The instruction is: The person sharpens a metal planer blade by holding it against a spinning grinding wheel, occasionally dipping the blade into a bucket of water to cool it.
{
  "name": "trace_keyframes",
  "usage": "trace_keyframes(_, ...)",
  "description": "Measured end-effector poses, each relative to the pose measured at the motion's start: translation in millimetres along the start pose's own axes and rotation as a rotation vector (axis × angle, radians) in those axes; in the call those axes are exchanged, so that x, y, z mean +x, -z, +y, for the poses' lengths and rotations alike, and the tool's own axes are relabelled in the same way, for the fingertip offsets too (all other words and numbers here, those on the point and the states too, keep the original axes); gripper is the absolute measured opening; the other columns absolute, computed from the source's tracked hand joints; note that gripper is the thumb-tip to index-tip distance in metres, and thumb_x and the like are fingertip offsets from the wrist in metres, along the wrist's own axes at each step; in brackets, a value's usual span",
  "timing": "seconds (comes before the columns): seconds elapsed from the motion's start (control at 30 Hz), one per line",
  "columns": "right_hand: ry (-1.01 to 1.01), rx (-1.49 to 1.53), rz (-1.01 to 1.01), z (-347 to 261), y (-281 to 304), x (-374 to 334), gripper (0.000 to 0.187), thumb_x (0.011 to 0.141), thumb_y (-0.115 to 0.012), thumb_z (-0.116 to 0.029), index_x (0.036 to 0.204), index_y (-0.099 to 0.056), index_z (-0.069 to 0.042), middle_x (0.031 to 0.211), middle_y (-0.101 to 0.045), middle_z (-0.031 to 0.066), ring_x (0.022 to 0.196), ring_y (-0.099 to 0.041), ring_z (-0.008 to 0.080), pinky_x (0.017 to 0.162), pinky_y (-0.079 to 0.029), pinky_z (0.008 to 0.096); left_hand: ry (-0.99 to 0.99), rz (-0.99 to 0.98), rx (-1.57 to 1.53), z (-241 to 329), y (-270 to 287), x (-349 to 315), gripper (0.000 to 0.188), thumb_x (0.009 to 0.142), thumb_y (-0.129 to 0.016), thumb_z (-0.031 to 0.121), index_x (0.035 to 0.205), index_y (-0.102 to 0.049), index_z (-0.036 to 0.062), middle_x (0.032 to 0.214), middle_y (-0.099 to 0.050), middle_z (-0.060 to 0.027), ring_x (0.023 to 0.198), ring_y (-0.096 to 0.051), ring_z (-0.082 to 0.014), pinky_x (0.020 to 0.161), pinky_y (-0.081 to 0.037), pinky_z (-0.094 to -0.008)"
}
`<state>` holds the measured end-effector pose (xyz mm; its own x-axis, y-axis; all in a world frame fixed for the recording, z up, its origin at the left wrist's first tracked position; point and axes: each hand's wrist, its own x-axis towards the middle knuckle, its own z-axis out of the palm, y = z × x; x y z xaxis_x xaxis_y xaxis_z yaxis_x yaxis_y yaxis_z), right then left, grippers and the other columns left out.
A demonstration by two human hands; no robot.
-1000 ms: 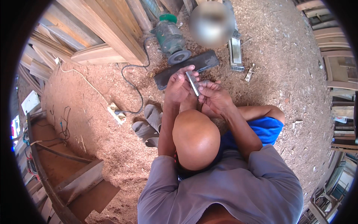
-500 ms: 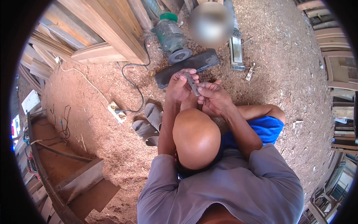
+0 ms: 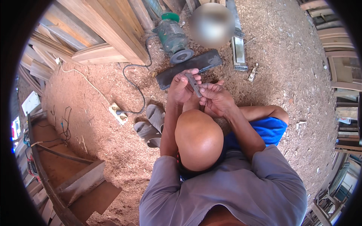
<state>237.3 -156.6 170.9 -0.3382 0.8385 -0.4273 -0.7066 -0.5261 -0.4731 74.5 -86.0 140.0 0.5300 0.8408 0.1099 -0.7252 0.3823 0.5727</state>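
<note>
Between my two hands, above my bare feet, is a flat grey metal piece with dark holes or a slot along it; its exact kind I cannot make out. It slants from upper left to lower right. My left hand holds its upper end between thumb and fingers. My right hand pinches the lower end. Just beyond them lies a dark oblong block, apart from the metal piece. Behind that block stands a green bench grinder with a grey disc-shaped wheel facing me.
A grey cable curves from the grinder to a white power strip. Grey shoes sit left of my raised knee. A long metal piece lies at the far right. Timber boards lean far left; wood shavings cover the ground.
</note>
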Motion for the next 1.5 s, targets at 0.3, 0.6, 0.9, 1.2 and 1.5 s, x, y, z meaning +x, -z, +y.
trace_keyframes(0.3,0.102,-0.078,0.076,0.8,-9.9,2.5,0.008,0.091,-0.062,-0.010,0.098,-0.065,-0.005,0.082,-0.064,-0.0005,0.066,-0.057,0.0058,0.060,-0.050,0.0183,0.212,-0.027,0.006,-12.8,-9.8,-9.8,0.063,0.076,-0.077,0.041,0.120,-0.058,0.0004,0.127,-0.056,-0.0176,0.102,-0.064,-0.0267,0.080,-0.056,-0.0376)
trace_keyframes(0.6,0.098,0.012,0.044,2.3,-12.5,1.1,0.008,0.092,-0.061,-0.010,0.099,-0.064,-0.006,0.085,-0.064,0.0000,0.068,-0.058,0.0069,0.061,-0.051,0.0193,0.175,-0.022,0.015,-17.8,2.0,-10.6,0.048,0.079,-0.076,0.034,0.113,-0.063,0.0023,0.127,-0.057,-0.0166,0.104,-0.062,-0.0242,0.082,-0.055,-0.0373)
trace_keyframes(0.9,0.080,0.017,0.030,4.8,-1.9,6.0,0.008,0.092,-0.062,-0.010,0.098,-0.063,-0.006,0.084,-0.064,0.0002,0.070,-0.059,0.0073,0.060,-0.050,0.0198,0.156,-0.002,-0.056,-14.1,-11.3,-6.4,0.042,0.082,-0.074,0.022,0.114,-0.061,-0.0013,0.121,-0.061,-0.0164,0.100,-0.064,-0.0226,0.079,-0.056,-0.0332)
trace_keyframes(1.2,0.298,-0.406,0.144,-8.8,3.3,-0.6,0.007,0.090,-0.061,-0.003,0.096,-0.065,-0.003,0.084,-0.064,0.0006,0.070,-0.055,0.0061,0.067,-0.047,0.0218,0.018,0.260,0.396,-6.9,-13.3,-3.5,0.016,0.087,-0.063,-0.001,0.102,-0.061,0.0014,0.091,-0.064,-0.0016,0.081,-0.057,-0.0065,0.071,-0.048,-0.0232)
trace_keyframes(1.5,0.427,-0.678,0.123,-3.5,9.6,-2.3,0.006,0.088,-0.062,-0.001,0.093,-0.065,-0.001,0.082,-0.063,0.0001,0.072,-0.054,0.0056,0.066,-0.044,0.0213,0.063,0.359,0.430,-4.3,-1.0,-5.9,0.017,0.097,-0.054,0.016,0.088,-0.059,0.0026,0.078,-0.065,-0.0086,0.063,-0.063,-0.0147,0.058,-0.054,-0.0283)
